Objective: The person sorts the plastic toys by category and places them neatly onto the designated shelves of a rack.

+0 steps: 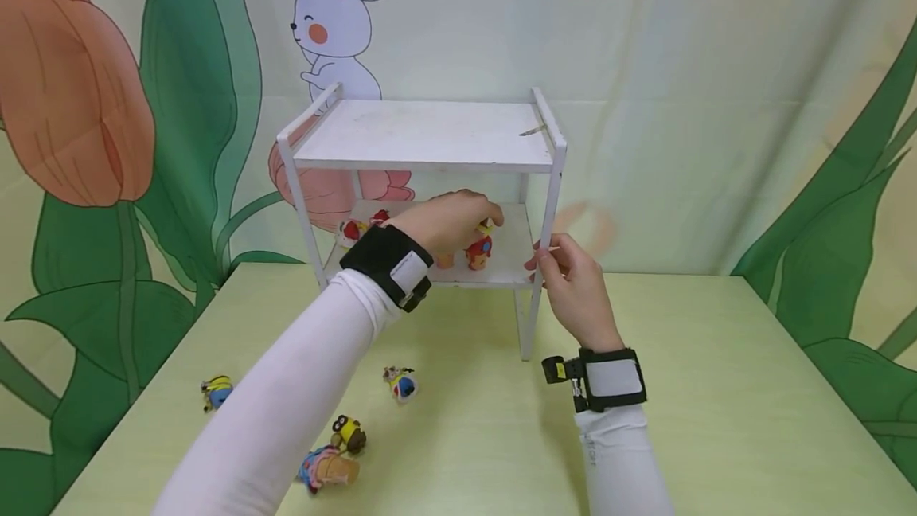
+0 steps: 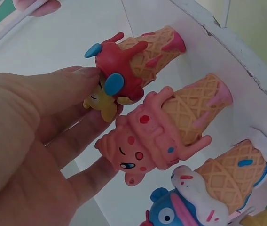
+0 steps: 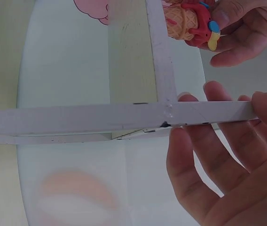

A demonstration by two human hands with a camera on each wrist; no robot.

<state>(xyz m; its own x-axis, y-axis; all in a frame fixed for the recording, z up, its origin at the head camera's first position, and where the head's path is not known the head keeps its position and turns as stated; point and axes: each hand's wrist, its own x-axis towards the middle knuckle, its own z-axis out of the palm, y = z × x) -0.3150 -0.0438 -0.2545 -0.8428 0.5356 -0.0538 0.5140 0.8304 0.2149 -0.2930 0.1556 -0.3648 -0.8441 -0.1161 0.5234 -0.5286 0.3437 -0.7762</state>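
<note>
My left hand (image 1: pixel 454 221) reaches over the lower shelf of a small white rack (image 1: pixel 423 134). Its thumb and fingers pinch the yellow head of a red ice-cream-cone figurine (image 2: pixel 124 66), which has blue patches and a waffle cone base. Beside it stands a pink cone figurine (image 2: pixel 150 132), with my ring or little fingertip right at its head. A blue-headed cone figurine (image 2: pixel 171 207) comes after that in the left wrist view. My right hand (image 1: pixel 579 297) grips the rack's right front leg (image 3: pixel 213 112) between thumb and fingers.
More figurines with red tops (image 1: pixel 351 232) stand at the left of the lower shelf. On the green table (image 1: pixel 702 388) lie a blue-and-yellow figurine (image 1: pixel 216 392), a white-and-blue one (image 1: pixel 400 384), a yellow goggled one (image 1: pixel 349 434) and a cone figurine (image 1: pixel 329 468).
</note>
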